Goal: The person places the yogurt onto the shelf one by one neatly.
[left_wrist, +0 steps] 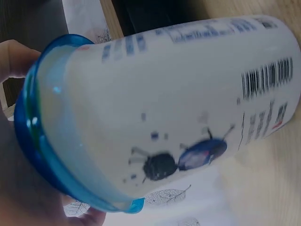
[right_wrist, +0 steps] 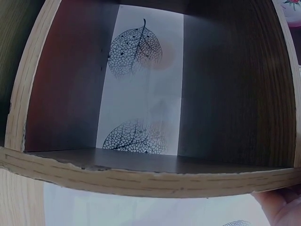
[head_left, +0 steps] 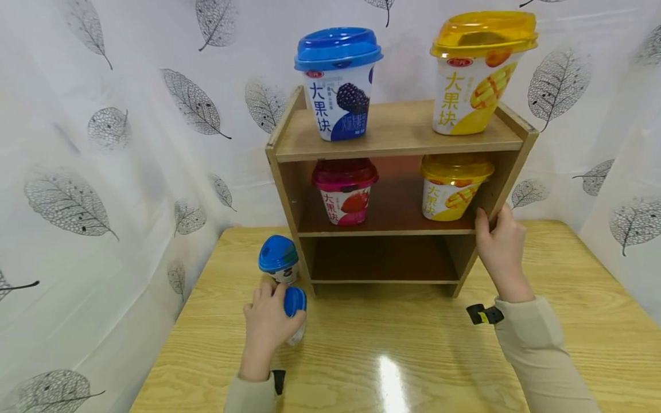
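Note:
With fingers and thumb round its blue lid, my left hand (head_left: 269, 318) grips a white yogurt cup (left_wrist: 141, 108) that stands on the table at the shelf's left front. Blue fruit pictures and a barcode show on its side in the left wrist view. Just behind it is another blue-lidded yogurt cup (head_left: 279, 258), beside the shelf's left panel. My right hand (head_left: 502, 252) holds the right side panel of the wooden shelf (head_left: 400, 129), thumb at the front edge and fingers round the outer side. In the right wrist view, part of that hand (right_wrist: 282, 207) shows behind the panel edge.
On the shelf's top stand a blue-lidded blackberry yogurt cup (head_left: 343, 94) and a yellow-lidded cup (head_left: 465, 92). The middle level bears a pink-lidded strawberry cup (head_left: 345, 198) and a second yellow-lidded cup (head_left: 451, 192). A leaf-patterned curtain (head_left: 139, 172) hangs behind the wooden table (head_left: 372, 350).

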Demonstrator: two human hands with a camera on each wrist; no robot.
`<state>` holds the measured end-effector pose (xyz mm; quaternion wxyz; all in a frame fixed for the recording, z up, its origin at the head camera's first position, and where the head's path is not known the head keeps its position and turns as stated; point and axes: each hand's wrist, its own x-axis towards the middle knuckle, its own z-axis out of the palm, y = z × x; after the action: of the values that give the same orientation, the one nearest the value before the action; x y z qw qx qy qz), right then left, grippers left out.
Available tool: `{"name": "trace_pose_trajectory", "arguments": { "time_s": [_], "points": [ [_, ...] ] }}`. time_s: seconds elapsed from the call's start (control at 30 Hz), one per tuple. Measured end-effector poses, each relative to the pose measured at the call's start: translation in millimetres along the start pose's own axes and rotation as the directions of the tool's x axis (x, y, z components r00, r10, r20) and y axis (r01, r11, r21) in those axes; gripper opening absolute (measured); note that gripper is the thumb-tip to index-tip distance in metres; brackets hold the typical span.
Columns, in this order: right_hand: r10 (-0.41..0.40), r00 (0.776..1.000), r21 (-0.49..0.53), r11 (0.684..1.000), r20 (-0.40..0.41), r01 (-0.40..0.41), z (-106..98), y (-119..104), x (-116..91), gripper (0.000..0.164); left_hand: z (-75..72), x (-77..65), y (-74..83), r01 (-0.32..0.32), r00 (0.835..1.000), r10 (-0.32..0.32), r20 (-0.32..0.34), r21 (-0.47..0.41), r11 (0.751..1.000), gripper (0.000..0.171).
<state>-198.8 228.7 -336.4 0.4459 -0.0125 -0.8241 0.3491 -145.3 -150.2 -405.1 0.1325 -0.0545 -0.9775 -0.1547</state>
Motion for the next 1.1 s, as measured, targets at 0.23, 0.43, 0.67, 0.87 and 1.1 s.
{"name": "trace_pose_trajectory", "arguments": {
  "time_s": [0.23, 0.43, 0.67, 0.87, 1.1],
  "points": [
    [-0.002, 1.0, -0.002, 1.0, 0.007, 0.002, -0.1, 0.1, -0.2, 0.023, 3.9, -1.3, 0.0, -0.022, 0.999, 0.021, -0.038, -0.034, 0.999, 0.046],
    [-0.008, 1.0, 0.001, 1.0, 0.001, 0.008, 0.4, 1.5, -0.6, 0.024, 7.3, -1.9, -0.3, -0.035, 0.996, 0.031, -0.082, -0.054, 0.998, 0.038],
    [-0.017, 1.0, -0.007, 1.0, -0.006, 0.017, 1.9, 2.8, 0.1, 0.024, 7.2, -1.1, 0.6, -0.023, 0.99, 0.005, -0.139, -0.125, 0.992, 0.033],
    [-0.014, 1.0, -0.01, 1.0, -0.007, 0.014, 2.3, 2.3, 0.2, 0.024, 1.8, 2.3, 2.9, 0.096, 0.973, -0.1, -0.207, -0.028, 0.995, 0.053],
    [-0.005, 1.0, -0.007, 1.0, -0.014, 0.005, 2.5, 0.8, -0.1, 0.023, -3.2, 2.4, 5.6, 0.217, 0.975, -0.21, -0.077, 0.1, 0.971, 0.078]
  ]
}}
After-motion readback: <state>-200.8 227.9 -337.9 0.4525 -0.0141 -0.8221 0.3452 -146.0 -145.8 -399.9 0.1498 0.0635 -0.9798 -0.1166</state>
